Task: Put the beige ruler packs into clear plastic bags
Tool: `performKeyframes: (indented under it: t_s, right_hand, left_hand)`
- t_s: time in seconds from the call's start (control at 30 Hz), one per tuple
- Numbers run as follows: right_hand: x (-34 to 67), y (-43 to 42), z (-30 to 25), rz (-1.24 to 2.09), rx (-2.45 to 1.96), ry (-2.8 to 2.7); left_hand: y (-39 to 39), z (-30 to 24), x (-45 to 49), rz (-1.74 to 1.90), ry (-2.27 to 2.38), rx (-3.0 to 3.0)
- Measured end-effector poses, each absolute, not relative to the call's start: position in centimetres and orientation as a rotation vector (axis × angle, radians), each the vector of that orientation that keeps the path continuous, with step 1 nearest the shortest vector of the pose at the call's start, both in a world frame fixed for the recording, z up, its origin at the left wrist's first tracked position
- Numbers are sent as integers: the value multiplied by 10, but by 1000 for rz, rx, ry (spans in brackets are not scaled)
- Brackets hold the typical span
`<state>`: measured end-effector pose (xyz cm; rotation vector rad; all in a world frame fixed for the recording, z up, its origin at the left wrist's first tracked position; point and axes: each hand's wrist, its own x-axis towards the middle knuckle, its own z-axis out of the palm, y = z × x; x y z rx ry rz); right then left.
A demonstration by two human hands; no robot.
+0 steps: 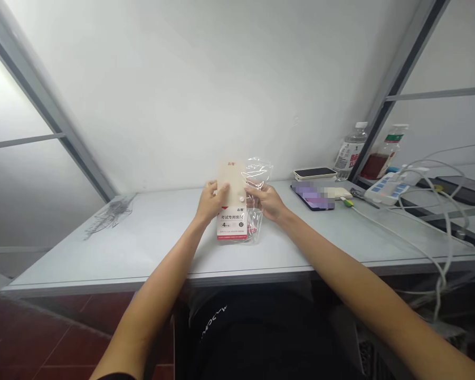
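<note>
Upright above the desk, between both hands, is a flat ruler set pack (pixel 231 224), cream above with a red and white printed band below. My left hand (pixel 212 200) grips its left edge, the thumb lying across the front. A crinkled clear plastic bag (pixel 260 171) sticks out along the pack's right side. My right hand (pixel 268 199) pinches this bag close to the pack's right edge, its fingers partly seen through the film. Whether the bag still covers part of the pack I cannot tell. The rulers inside cannot be made out.
On the white desk (pixel 158 227), a thin dark wiry bundle (pixel 110 215) lies at left. At right are a phone (pixel 314 173), a second device with a blurred screen (pixel 312 195), a water bottle (pixel 350 153), a dark-drink bottle (pixel 383 153) and a power strip (pixel 391 186) with trailing white cables.
</note>
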<state>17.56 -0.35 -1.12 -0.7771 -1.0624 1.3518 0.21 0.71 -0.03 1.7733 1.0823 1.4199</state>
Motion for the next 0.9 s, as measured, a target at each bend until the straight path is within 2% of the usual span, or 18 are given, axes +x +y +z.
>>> performKeyframes:
  t_s: [0.2,0.9]
  right_hand:
    - [174,-6,-12,1370,-734,-1112]
    - [173,-3,-15,1350,-808,-1054]
  left_hand:
    - [11,-5,0,1207,916,1653]
    - [15,-4,-9,1127,993,1791]
